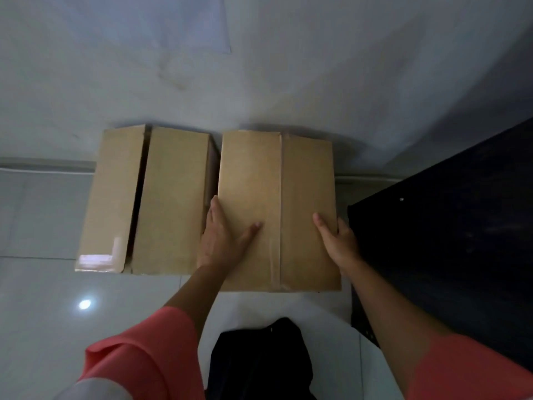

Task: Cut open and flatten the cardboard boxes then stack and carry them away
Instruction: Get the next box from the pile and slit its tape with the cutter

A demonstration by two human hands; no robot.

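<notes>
Closed cardboard box point(305, 174), brown, corrugated, on tiled floor point(43, 226), far end against wall point(259, 67); clasped between both hands at its near half. Left hand point(222, 235): laid flat at left top edge, fingers straight and pointing away, thumb spread inward across top panel. Right hand point(339, 238): hooked over right top edge, thumb on top, fingers curled down the side, mostly hidden. Top flaps shut, clear tape point(275, 261) along centre seam, midway between the two hands. Handling, as judged: stiff panels, probably light if empty, contents not visible; smooth board, liable to slide under a flat palm, so better taken at corners or under bottom edge; flaps floppy once tape is cut. Second box point(173, 197) just outside left hand, close against its fingers: top flaps parted, dark gap down the middle, glossy tape patch point(98, 258) on near outer corner. Dark cabinet point(447, 226) close outside right hand; little room for knuckles or for tipping the load that way. Dark fabric point(259, 362) between forearms, toward the body, nature unclear. No cutter in view.
</notes>
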